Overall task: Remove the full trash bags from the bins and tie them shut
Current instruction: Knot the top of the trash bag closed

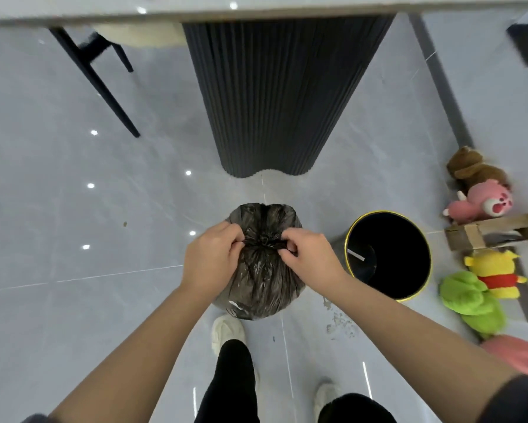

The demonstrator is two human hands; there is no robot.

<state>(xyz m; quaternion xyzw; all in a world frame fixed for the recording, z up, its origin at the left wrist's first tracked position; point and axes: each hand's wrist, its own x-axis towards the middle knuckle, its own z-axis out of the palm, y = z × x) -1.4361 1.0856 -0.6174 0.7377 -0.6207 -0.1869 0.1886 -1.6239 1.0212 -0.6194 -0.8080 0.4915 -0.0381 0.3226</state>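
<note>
Head view: bag (264,282) clear of bin (394,239)

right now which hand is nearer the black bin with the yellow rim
Right. The right hand pinches the trash bag at its knot on the side facing the bin; the left hand pinches the far side.

— What does the trash bag (264,282) look like?
— It is dark and shiny, round and full. Its top is bunched up tight, with a little knot (264,241) in the middle.
— Where is it?
— Out of the bin (409,257), just to the left of it.
— And the bin?
— Round and black with a yellow rim. It stands upright, open on top, dark inside.
</note>
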